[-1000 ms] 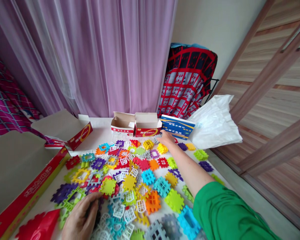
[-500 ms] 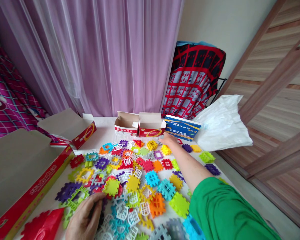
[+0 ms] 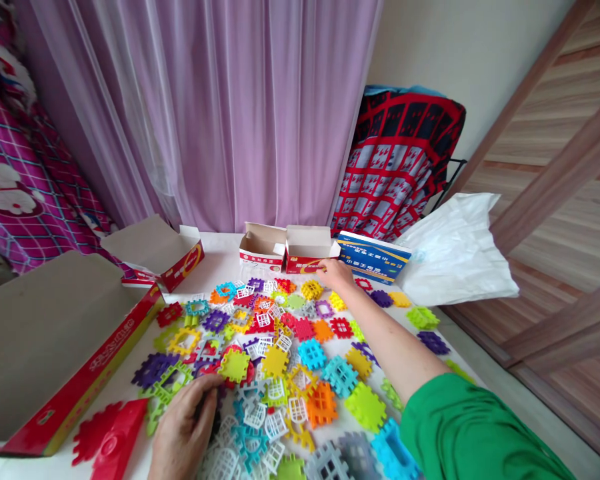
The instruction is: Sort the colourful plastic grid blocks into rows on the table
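Note:
Colourful plastic building pieces lie spread over the white table (image 3: 223, 250). My right hand (image 3: 336, 273) reaches to the far side, its fingers together at the front of a small open red box (image 3: 310, 261); whatever they hold, if anything, is too small to name. My left hand (image 3: 187, 423) rests at the near left, fingers curled beside a yellow-green square piece (image 3: 234, 365); what lies under its fingers is hidden. White window-shaped pieces (image 3: 276, 423) are to its right, and an orange piece (image 3: 322, 404) lies farther right.
A large open box (image 3: 55, 347) fills the left side, with another open box (image 3: 153, 253) behind it. Farther back are a small carton (image 3: 263, 248), a blue box (image 3: 374, 259) and a white bag (image 3: 460, 253). A red piece (image 3: 119, 440) lies near left.
The view has shifted, moving the scene slightly right in the picture. The grey piece seen at my right fingertips before no longer shows there. My left hand stays among the pieces.

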### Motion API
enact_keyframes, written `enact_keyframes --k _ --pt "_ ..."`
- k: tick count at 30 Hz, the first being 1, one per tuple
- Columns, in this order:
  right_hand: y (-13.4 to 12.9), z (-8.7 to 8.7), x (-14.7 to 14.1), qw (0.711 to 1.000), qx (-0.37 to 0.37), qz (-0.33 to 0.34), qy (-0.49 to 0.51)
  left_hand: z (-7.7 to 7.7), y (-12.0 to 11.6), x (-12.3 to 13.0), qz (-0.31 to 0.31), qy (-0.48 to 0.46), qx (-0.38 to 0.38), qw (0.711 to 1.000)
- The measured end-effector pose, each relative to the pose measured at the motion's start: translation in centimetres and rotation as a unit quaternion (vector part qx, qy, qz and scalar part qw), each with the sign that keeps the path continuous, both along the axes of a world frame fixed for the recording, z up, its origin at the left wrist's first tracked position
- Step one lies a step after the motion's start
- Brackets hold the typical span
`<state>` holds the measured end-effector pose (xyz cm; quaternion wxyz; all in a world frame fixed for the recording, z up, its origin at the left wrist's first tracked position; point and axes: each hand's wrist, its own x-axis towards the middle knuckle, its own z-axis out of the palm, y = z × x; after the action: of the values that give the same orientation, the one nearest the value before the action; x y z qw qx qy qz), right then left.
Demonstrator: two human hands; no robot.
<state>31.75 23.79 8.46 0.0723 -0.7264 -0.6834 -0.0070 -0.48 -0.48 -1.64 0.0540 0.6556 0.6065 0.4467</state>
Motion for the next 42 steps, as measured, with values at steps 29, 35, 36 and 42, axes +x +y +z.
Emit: enact_keyframes --k 29,35,36,42 --pt "-1.0 -2.7 -8.7 0.985 -0.054 0.144 -0.073 0.5 -0.3 0.8 0.003 -0.054 -0.029 0.998" --pt "-1.6 -1.5 -7.8 0.979 -0.071 0.191 -0.03 0.6 -0.3 0.8 0.001 -0.05 -0.026 0.998" --pt "-1.7 -1.2 -7.7 0.977 -0.079 0.196 -0.03 0.6 -0.3 0.8 -0.001 -0.047 -0.027 0.999" --pt "-1.0 -1.4 -9.1 0.985 -0.095 0.121 -0.081 0.3 -0.2 0.6 0.002 -0.032 -0.02 0.999"
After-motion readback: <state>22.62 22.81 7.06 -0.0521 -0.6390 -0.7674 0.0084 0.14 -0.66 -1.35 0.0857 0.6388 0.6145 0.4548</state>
